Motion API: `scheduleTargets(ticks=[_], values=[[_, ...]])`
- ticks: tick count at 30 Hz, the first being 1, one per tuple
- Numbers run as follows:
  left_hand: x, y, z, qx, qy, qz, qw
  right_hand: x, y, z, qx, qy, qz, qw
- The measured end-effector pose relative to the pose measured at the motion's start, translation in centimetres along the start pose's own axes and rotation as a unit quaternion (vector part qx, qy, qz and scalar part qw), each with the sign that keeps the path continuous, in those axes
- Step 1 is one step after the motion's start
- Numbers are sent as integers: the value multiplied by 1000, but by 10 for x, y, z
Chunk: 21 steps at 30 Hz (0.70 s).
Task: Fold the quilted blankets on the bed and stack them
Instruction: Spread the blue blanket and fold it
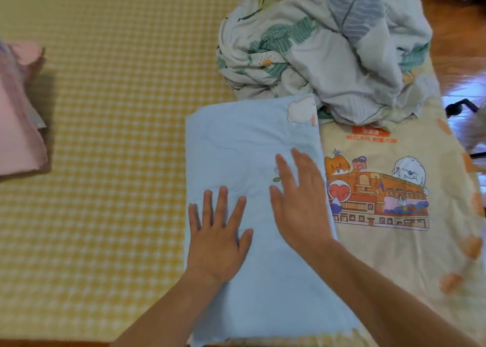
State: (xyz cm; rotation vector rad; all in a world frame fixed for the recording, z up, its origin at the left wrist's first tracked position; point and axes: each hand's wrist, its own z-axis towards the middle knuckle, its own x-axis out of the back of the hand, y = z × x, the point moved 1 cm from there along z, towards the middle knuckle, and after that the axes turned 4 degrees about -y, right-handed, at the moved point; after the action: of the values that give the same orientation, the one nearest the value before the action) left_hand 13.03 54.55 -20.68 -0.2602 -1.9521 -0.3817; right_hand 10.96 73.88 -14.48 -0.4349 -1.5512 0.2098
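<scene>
A light blue quilted blanket (236, 146), folded into a long rectangle, lies on the bed in front of me. My left hand (219, 237) presses flat on its lower left part with fingers spread. Beside it, my right hand (299, 202) lies flat near the blanket's right edge, fingers straight. A crumpled leaf-print blanket (328, 49) is heaped beyond the blue one, at the far right. A cream blanket with cartoon animals and an orange building (381, 202) is spread flat to the right, partly under the blue one.
The bed has a yellow checked sheet (110, 141). A folded pink blanket (18, 125) sits at the left edge. Wooden floor (462, 57) and a dark object (460, 107) show past the bed's right side.
</scene>
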Motion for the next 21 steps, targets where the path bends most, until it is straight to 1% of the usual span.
scheduleTargets(ticks=[1,2,3,5,7,9,10,11,12,13,14,15,16,17,18,19,20,21], values=[[-5,2,2,4,-3,5,1000,-5,-17,-30,61,-44,-16,997],[-9,4,3,9,-9,11,1000,-15,-22,-57,88,-87,-45,991],[-13,5,4,15,-12,17,1000,-29,-9,-76,84,-116,-86,986],[-19,9,8,29,-20,19,999,-47,46,-86,7,-156,-145,977],[-17,16,12,29,-21,10,999,-50,92,-77,-28,-186,-163,969],[-11,19,14,27,-9,-17,999,-51,107,-72,-38,-202,-138,969],[-3,19,9,36,1,-41,998,-51,106,-73,-52,-190,-106,975],[-3,13,1,51,12,-80,995,-49,101,-76,-88,-166,-56,981],[-2,5,-10,82,26,-147,985,-45,98,-82,-157,-142,14,977],[-4,-7,-22,139,24,-253,957,-40,96,-85,-235,-120,93,960],[-5,-19,-35,204,14,-390,898,-39,102,-89,-307,-105,158,933],[-5,-29,-50,274,0,-529,803,-40,109,-92,-360,-101,201,906],[-1,-33,-65,338,-35,-635,694,-41,114,-94,-396,-109,231,882],[4,-33,-77,373,-91,-708,593,-43,116,-94,-417,-119,257,864],[11,-32,-86,364,-151,-743,541,-45,116,-94,-425,-127,275,853],[16,-30,-91,337,-198,-755,527,-45,113,-93,-430,-135,282,847],[21,-28,-93,311,-223,-754,533,-40,106,-89,-431,-132,293,843],[24,-31,-92,291,-233,-741,558,-31,98,-86,-433,-127,312,836]])
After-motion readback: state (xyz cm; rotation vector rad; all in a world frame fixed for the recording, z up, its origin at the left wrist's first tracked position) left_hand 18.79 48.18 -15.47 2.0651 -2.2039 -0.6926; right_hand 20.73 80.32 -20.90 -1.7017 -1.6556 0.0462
